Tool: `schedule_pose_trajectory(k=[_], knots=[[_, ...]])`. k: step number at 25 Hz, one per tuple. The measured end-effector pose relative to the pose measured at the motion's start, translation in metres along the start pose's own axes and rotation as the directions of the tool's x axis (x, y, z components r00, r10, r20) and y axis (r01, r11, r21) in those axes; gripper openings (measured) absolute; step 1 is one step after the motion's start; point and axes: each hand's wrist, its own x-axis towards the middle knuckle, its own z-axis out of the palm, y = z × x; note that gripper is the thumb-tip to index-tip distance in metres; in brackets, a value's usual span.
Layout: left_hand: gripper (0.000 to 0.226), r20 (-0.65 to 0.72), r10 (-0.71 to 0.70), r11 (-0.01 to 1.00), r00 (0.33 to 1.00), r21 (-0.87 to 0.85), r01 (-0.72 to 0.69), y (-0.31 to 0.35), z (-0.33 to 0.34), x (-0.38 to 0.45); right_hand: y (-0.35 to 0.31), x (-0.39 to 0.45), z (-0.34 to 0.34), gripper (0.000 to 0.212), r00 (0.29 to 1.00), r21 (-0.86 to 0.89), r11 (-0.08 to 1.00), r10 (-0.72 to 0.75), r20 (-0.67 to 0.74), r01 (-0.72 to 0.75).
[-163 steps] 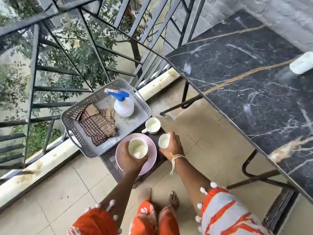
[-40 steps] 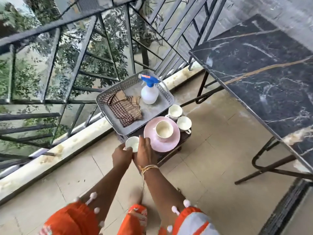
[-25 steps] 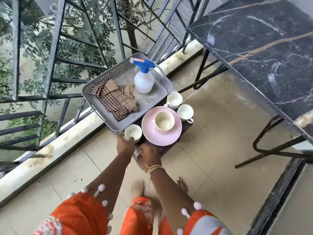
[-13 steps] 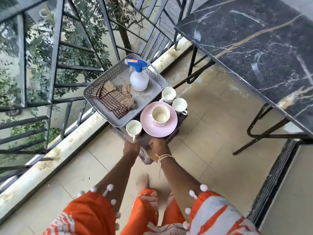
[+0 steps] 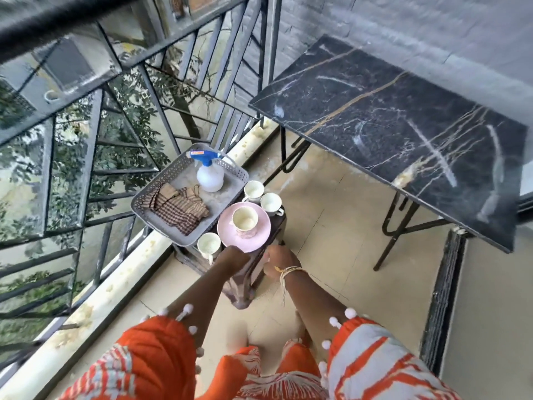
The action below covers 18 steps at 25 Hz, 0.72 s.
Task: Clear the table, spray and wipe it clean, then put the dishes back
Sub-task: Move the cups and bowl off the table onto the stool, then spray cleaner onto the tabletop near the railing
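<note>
Your fingers (image 5: 266, 255) are hard to read: both your left hand (image 5: 233, 256) and right hand (image 5: 278, 259) sit at the near edge of the dark stool (image 5: 245, 281), but their grip is blurred. On it stand three cups (image 5: 253, 191), a pink plate (image 5: 259, 238) bearing another cup, and a grey tray (image 5: 176, 235) with spray bottle (image 5: 210, 176) and checked cloth (image 5: 180, 206). Your marble table (image 5: 389, 122) stands well apart.

Black marble counter (image 5: 389, 119): bare. Stool (image 5: 245, 281) carries grey tray (image 5: 150, 215) with spray bottle (image 5: 210, 176) and checked cloth (image 5: 180, 207), pink plate (image 5: 259, 235), four cups (image 5: 244, 221).
</note>
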Motion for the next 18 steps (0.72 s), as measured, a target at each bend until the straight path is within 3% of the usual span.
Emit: schedule_pose_trajectory(k=[5, 9, 13, 15, 18], knots=[[0.033, 0.001, 0.088, 0.994, 0.996, 0.062, -0.088, 0.040, -0.010, -0.014, 0.005, -0.008, -0.032, 0.025, 0.997, 0.060, 0.998, -0.023, -0.077, 0.028], [0.037, -0.050, 0.156, 0.963, 0.986, 0.229, -0.141, 0.063, -0.024, -0.014, 0.012, 0.001, -0.058, 0.035, 0.992, 0.114, 0.992, -0.038, -0.117, 0.052], [0.034, -0.160, 0.233, 0.952, 0.959, 0.241, -0.191, 0.093, -0.037, -0.006, 0.014, 0.023, -0.094, 0.026, 0.988, 0.122, 0.989, -0.068, -0.142, 0.086], [0.031, -0.238, 0.221, 0.966, 0.946, 0.185, -0.179, 0.115, -0.037, -0.001, 0.020, 0.039, -0.120, 0.012, 0.984, 0.126, 0.984, -0.109, -0.142, 0.127], [0.029, -0.296, 0.207, 0.973, 0.932, 0.159, -0.166, 0.151, -0.033, 0.011, 0.028, 0.065, -0.157, 0.012, 0.975, 0.123, 0.973, -0.177, -0.132, 0.193]])
